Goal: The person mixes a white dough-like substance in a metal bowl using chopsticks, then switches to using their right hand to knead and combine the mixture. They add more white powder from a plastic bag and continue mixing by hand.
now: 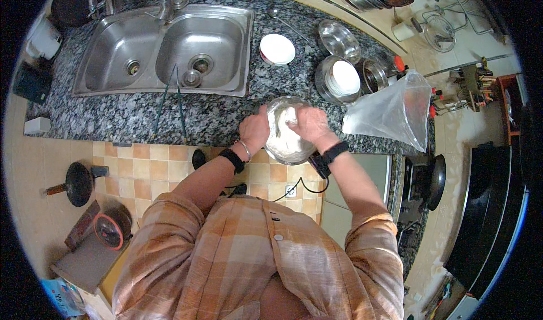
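Steel mixing bowl at front edge of speckled granite tabletop, partly overhanging toward the body. Left hand cupped on bowl's left rim, fingers curled against the wall, steadying. Right hand inside bowl, fingers bent down into white dough; how tightly closed around it cannot be told.

Risk, judged: bowl near edge, smooth metal on polished stone; a hard downward press could slide or tip it off. Dough looks soft, sticky, clinging to wall and fingers; black wrist bands on both arms close to it, could get smeared.

Nearby: clear, crinkled plastic bag standing open just right of bowl, light enough to topple. Round white dish behind. Double steel sink at left, glossy, rounded corners.
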A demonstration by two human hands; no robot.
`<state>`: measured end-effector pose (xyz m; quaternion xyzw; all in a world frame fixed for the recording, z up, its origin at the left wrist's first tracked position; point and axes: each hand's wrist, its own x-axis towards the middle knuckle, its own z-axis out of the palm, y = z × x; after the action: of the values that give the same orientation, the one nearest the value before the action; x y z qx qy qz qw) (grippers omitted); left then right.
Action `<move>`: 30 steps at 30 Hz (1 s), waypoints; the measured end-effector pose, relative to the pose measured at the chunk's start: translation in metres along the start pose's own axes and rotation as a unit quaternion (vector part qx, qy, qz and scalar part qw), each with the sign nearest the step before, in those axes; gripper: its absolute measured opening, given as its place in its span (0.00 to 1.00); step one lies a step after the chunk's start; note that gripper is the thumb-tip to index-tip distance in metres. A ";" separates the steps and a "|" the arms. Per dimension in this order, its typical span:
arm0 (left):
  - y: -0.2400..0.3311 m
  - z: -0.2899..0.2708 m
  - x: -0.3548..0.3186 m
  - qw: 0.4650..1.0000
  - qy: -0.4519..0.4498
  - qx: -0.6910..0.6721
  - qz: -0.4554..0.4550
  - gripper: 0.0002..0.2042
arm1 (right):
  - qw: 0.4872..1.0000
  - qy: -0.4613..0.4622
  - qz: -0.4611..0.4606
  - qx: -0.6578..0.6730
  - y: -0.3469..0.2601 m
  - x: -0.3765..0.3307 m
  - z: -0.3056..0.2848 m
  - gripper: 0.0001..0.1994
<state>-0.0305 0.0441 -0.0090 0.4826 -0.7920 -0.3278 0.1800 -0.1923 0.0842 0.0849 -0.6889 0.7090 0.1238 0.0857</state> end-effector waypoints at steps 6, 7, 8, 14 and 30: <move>0.000 0.005 0.000 1.000 0.019 0.013 -0.008 0.17 | 0.998 -0.052 -0.029 -0.009 0.007 -0.034 0.021 0.23; 0.000 0.006 0.000 1.000 0.017 0.013 -0.011 0.17 | 0.998 -0.054 -0.040 -0.002 0.007 -0.037 0.029 0.24; 0.001 0.006 0.000 1.000 0.023 0.018 -0.011 0.16 | 0.997 -0.046 -0.059 0.013 0.005 -0.036 0.038 0.22; 0.003 0.003 0.000 1.000 0.008 0.012 -0.022 0.16 | 0.992 -0.088 -0.087 0.006 -0.009 -0.008 0.071 0.15; 0.003 0.001 -0.001 1.000 0.004 0.016 -0.010 0.16 | 0.977 -0.082 0.094 0.172 0.005 -0.021 0.048 0.33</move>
<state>-0.0326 0.0461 -0.0081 0.4943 -0.7918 -0.3146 0.1724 -0.1989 0.1184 0.0451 -0.5815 0.7720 0.0630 0.2486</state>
